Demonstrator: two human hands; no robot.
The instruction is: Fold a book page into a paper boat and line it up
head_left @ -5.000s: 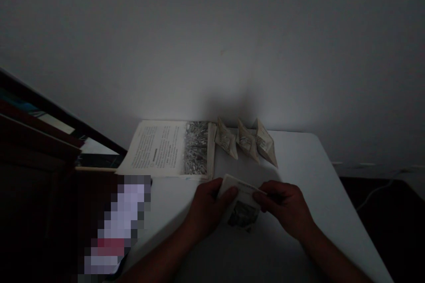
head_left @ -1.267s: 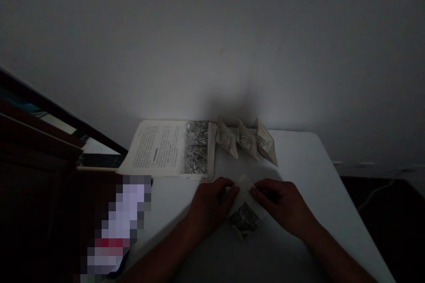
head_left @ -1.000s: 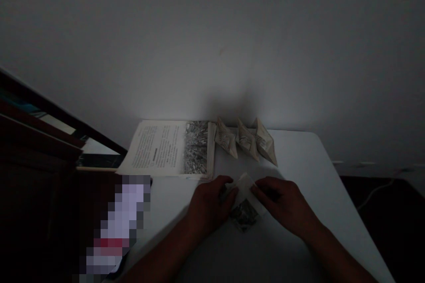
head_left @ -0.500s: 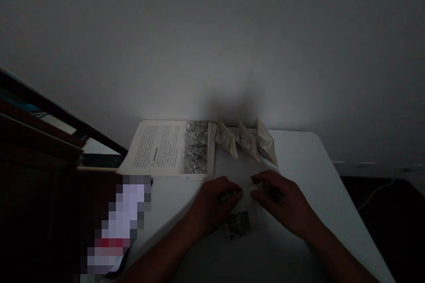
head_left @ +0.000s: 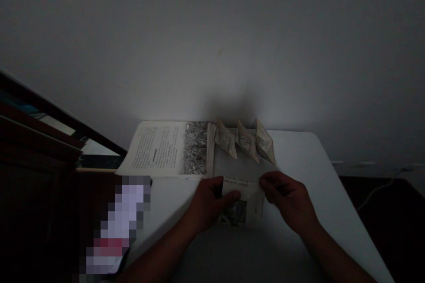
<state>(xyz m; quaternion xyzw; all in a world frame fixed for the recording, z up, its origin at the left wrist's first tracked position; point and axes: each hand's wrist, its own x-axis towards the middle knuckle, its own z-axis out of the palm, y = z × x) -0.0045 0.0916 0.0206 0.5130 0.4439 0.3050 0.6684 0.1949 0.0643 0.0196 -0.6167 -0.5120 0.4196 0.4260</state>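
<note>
A printed paper sheet (head_left: 249, 201), partly folded, is held just above the white table (head_left: 308, 163) in dim light. My left hand (head_left: 207, 205) pinches its left edge with thumb and fingers. At the sheet's right edge my right hand (head_left: 287, 199) grips it the same way. Both hands are closed on the paper. A dark picture shows on the sheet's lower left part.
Three folded paper boats (head_left: 245, 143) stand in a row at the table's far edge near the wall. An open book (head_left: 169, 148) lies at the far left. Dark furniture (head_left: 36, 150) and a blurred-out patch fill the left side.
The paper was a diamond shape between my hands a second ago. Now it is spread wider and squarer, and my hands have moved apart along its top edge.
</note>
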